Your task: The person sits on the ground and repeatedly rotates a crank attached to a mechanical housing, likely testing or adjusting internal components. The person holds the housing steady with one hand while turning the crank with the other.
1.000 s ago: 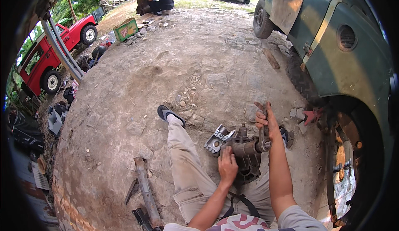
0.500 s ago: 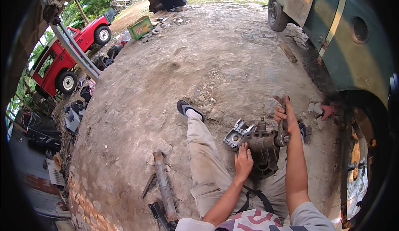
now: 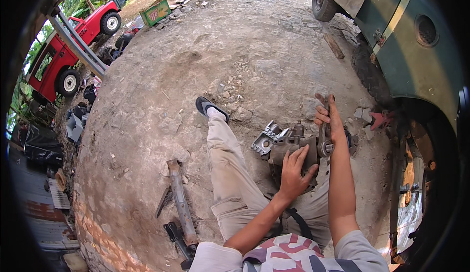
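A dirty brown steering gearbox (image 3: 280, 153) lies between my legs. From the splined shaft (image 3: 326, 148) on its right side, a pitman arm (image 3: 321, 136) points up and away from me. My right hand (image 3: 333, 120) is wrapped around the upper end of that arm, with some fingers partly stretched. Spread over the top of the housing is my left hand (image 3: 293, 174), fingers apart and holding nothing; it hides much of the body. Against the gearbox's left side sits a silver cast metal part (image 3: 266, 141).
On the ground at my left lie a long rusty metal bar (image 3: 180, 201), a thin dark piece (image 3: 162, 202) and a black metal part (image 3: 177, 242). A green vehicle (image 3: 421, 66) stands close at right, with a red stand (image 3: 381, 120) beside it. A wooden block (image 3: 334, 46) lies farther off.
My left hand has moved right across the housing, nearer the shaft, with its fingers spread wider. My right hand stays on the pitman arm. The whole view has shifted slightly.
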Action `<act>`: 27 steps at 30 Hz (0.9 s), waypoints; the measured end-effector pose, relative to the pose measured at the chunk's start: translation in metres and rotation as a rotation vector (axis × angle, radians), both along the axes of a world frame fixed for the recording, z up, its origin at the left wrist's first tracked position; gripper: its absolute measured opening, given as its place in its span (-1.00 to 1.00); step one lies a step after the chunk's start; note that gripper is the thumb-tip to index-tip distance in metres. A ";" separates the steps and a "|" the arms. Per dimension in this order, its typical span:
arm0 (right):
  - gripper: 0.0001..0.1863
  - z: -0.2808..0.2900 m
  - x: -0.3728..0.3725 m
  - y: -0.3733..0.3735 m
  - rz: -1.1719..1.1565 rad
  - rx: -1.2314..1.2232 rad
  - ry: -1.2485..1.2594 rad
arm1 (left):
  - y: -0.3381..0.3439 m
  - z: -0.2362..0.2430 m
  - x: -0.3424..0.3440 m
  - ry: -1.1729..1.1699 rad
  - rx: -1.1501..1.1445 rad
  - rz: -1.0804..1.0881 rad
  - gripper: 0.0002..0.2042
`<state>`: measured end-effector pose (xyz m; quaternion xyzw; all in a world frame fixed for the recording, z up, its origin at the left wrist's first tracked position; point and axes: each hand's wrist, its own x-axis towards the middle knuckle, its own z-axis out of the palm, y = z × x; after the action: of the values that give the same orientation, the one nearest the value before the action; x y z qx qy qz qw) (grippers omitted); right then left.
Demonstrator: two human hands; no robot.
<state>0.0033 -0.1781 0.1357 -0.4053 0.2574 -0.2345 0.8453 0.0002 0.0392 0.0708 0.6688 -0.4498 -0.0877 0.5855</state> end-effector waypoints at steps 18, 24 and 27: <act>-0.38 -0.009 0.000 -0.006 0.035 0.042 -0.068 | -0.031 0.011 -0.004 -0.088 -0.097 -0.071 -0.23; -0.38 -0.009 -0.001 -0.008 0.052 0.056 -0.082 | -0.036 -0.001 0.000 -0.150 -0.085 -0.028 -0.27; -0.37 -0.007 -0.002 -0.006 0.037 0.047 -0.065 | -0.032 0.004 0.000 -0.117 -0.075 -0.029 -0.28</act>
<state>0.0011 -0.1843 0.1289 -0.3823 0.2275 -0.2256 0.8667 0.0002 0.0069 0.0744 0.6437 -0.4959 -0.0402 0.5815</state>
